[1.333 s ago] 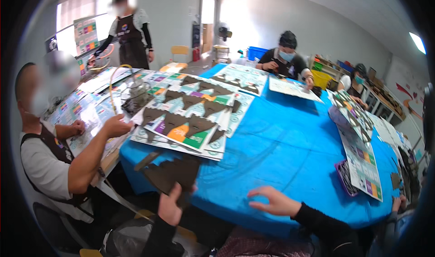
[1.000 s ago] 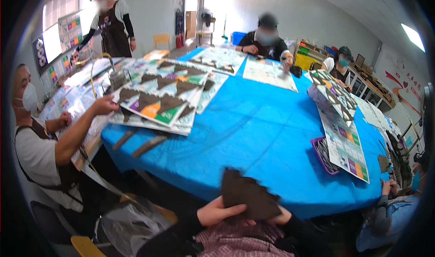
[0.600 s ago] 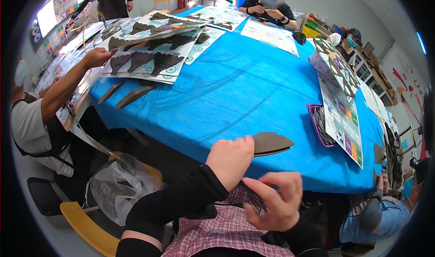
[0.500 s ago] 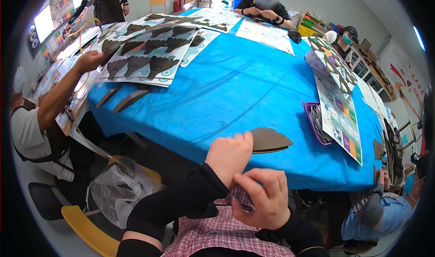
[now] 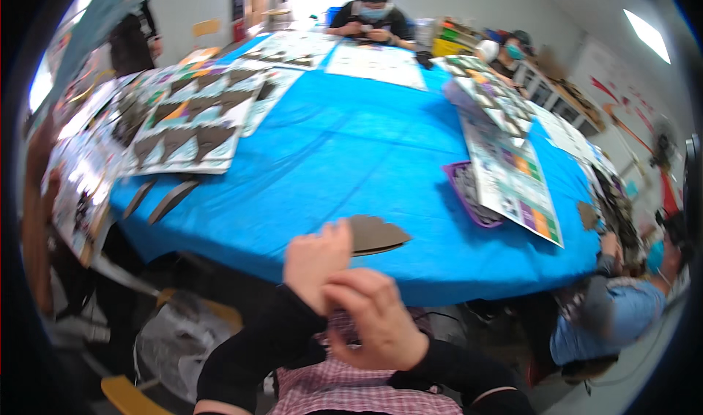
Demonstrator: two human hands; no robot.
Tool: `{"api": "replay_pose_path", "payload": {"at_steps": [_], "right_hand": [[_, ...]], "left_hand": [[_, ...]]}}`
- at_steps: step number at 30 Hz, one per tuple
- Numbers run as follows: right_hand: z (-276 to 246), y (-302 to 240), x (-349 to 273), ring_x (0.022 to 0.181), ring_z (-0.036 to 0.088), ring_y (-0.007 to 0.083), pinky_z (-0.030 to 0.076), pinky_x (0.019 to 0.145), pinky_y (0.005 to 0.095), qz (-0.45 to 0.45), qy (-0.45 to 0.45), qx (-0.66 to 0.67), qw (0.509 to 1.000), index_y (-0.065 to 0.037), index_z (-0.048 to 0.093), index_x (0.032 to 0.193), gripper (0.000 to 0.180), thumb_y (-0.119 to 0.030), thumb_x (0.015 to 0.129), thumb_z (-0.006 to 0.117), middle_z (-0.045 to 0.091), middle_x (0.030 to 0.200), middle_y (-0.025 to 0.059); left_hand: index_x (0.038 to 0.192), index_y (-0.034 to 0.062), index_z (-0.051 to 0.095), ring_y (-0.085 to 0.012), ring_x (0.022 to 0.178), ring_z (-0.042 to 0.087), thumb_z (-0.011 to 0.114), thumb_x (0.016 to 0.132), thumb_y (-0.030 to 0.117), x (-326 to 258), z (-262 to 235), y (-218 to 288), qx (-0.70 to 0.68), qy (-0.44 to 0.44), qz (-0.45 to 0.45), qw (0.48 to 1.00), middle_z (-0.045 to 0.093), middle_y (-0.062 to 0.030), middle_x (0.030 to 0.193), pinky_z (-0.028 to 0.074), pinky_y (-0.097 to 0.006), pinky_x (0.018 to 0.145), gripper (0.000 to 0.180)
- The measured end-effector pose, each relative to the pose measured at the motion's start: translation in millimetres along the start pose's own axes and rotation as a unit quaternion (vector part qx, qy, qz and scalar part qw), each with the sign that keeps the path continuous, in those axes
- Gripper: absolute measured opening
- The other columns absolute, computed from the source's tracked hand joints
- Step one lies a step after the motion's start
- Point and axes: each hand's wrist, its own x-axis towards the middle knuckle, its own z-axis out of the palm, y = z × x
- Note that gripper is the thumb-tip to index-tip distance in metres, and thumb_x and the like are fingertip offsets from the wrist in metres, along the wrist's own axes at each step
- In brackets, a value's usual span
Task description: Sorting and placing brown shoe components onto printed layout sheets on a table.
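Note:
My left hand (image 5: pixel 316 260) is closed on one end of a dark brown, leaf-shaped piece (image 5: pixel 378 236) with a scalloped upper edge. Two layers show along its lower edge, and it is held over the near edge of the blue-covered table (image 5: pixel 315 159). Right below, my right hand (image 5: pixel 377 321) has its fingers curled in toward the left wrist, at the end of the black sleeve. Whether anything small sits between those fingers is hidden by the hand and by blur.
White printed boards (image 5: pixel 187 137) with rows of dark brown pieces lie at left, two curved brown strips (image 5: pixel 173 201) beside them. A purple basket (image 5: pixel 460 195) of grey pieces stands at right, partly under a board. Other people sit around. A plastic bag (image 5: pixel 179 342) hangs at a chair lower left.
The view has swung, so the table and boards appear further left. My right hand has come up closer to my left wrist. The neighbour's arm at left is now raised and blurred.

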Motion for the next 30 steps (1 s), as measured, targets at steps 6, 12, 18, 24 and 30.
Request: {"api": "replay_pose_path", "payload": {"at_steps": [6, 12, 18, 24, 30], "right_hand": [[16, -9, -11, 0.104, 0.047, 0.0324, 0.041, 0.090, 0.0398, -0.025, -0.014, 0.068, 0.997, -0.002, 0.049, 0.113, 0.052, -0.006, 0.065, 0.069, 0.046, 0.110, 0.0143], [20, -3, -17, 0.105, 0.047, 0.0325, 0.042, 0.089, 0.0374, -0.030, -0.038, 0.081, 0.996, -0.001, 0.050, 0.110, 0.047, -0.003, 0.066, 0.066, 0.047, 0.112, 0.0142], [19, 1, -20, 0.099, 0.051, 0.0321, 0.045, 0.085, 0.0382, -0.022, -0.028, 0.086, 0.996, 0.001, 0.052, 0.104, 0.039, -0.004, 0.068, 0.065, 0.047, 0.108, 0.0164], [-57, 60, -50, 0.085, 0.058, 0.0283, 0.046, 0.068, 0.0397, 0.023, 0.089, -0.206, 0.974, -0.005, 0.058, 0.097, 0.025, 0.003, 0.073, 0.056, 0.058, 0.097, 0.0114], [-220, 209, -142, 0.117, 0.044, 0.0295, 0.033, 0.099, 0.0423, 0.298, -0.006, -0.589, 0.751, -0.004, 0.053, 0.113, 0.050, -0.002, 0.063, 0.060, 0.053, 0.115, 0.0108]], "left_hand": [[0.109, 0.0045, 0.056, -0.0186, 0.066, 0.065, 0.051, 0.080, 0.013, -9, 12, -9, 0.042, -0.065, -0.010, 0.997, 0.062, -0.0048, 0.084, 0.049, -0.031, 0.060, 0.031], [0.113, 0.0062, 0.057, -0.0181, 0.066, 0.065, 0.052, 0.080, 0.012, -12, 23, -4, 0.100, -0.084, -0.006, 0.991, 0.063, -0.0033, 0.084, 0.049, -0.031, 0.059, 0.033], [0.115, 0.0039, 0.056, -0.0190, 0.067, 0.065, 0.052, 0.079, 0.009, -4, 13, 0, 0.084, -0.107, -0.018, 0.990, 0.063, -0.0044, 0.084, 0.049, -0.032, 0.059, 0.036], [0.115, -0.0018, 0.055, -0.0299, 0.071, 0.063, 0.053, 0.076, 0.000, -2, -4, -20, -0.046, -0.018, 0.002, 0.999, 0.064, -0.0149, 0.087, 0.048, -0.038, 0.061, 0.039], [0.117, 0.0061, 0.056, -0.0352, 0.081, 0.061, 0.058, 0.073, -0.003, -21, -12, -33, -0.210, -0.015, -0.047, 0.976, 0.063, -0.0187, 0.093, 0.048, -0.041, 0.068, 0.045]]}}
